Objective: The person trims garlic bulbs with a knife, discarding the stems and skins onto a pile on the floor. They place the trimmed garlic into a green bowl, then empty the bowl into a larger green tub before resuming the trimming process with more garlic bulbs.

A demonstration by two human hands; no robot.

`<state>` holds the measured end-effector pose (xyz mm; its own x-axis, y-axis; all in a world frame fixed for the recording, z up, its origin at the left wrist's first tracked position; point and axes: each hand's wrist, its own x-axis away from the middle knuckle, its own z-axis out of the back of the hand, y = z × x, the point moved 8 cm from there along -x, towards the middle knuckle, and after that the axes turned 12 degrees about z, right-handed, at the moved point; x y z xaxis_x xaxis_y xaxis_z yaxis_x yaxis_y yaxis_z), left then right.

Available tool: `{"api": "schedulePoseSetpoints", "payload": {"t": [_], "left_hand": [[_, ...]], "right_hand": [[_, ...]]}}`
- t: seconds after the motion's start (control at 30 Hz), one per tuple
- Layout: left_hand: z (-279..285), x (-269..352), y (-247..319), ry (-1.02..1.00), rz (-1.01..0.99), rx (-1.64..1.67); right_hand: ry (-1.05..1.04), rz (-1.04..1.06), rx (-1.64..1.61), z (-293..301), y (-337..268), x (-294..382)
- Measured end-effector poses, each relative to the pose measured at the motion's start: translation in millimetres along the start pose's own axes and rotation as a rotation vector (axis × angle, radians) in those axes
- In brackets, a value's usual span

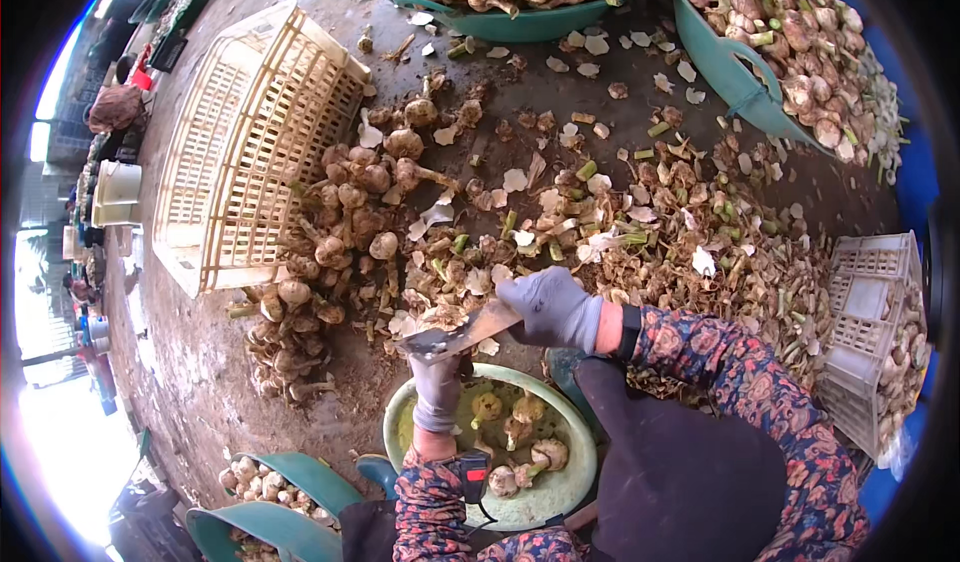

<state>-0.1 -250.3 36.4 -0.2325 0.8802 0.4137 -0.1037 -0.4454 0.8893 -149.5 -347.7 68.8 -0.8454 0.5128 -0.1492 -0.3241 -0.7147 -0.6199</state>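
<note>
My right hand (547, 308), in a grey glove, grips the end of a wide-bladed knife (465, 331). The blade points left and lies over my left hand (436, 389), also gloved, whose fingers are mostly hidden beneath it. A pale root end or garlic piece (444, 317) shows just behind the blade; whether my left hand holds it cannot be told. Below my hands stands a pale green basin (583, 442) with several garlic bulbs (549, 454) in it. Ahead lies a heap of untrimmed garlic bulbs (352, 196) on the floor, beside cut stems and skins (660, 239).
A tipped cream plastic crate (262, 134) rests at the left. Green tubs of garlic stand at the top (525, 23), upper right (720, 59) and lower left (300, 479). Another crate (862, 337) with garlic is at the right. Blue boots (379, 473) flank the basin.
</note>
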Motion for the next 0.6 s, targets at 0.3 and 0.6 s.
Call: {"api": "schedulePoseSetpoints", "payload": {"t": [0.3, 0.6], "left_hand": [[-37, 48, 142, 0.028, -0.935, -0.888], [6, 16, 34, 0.176, 0.135, 1.194]], "right_hand": [[0.152, -0.464, 0.099, 55, 102, 48], [0.133, -0.562, -0.209, 0, 71, 47]]}}
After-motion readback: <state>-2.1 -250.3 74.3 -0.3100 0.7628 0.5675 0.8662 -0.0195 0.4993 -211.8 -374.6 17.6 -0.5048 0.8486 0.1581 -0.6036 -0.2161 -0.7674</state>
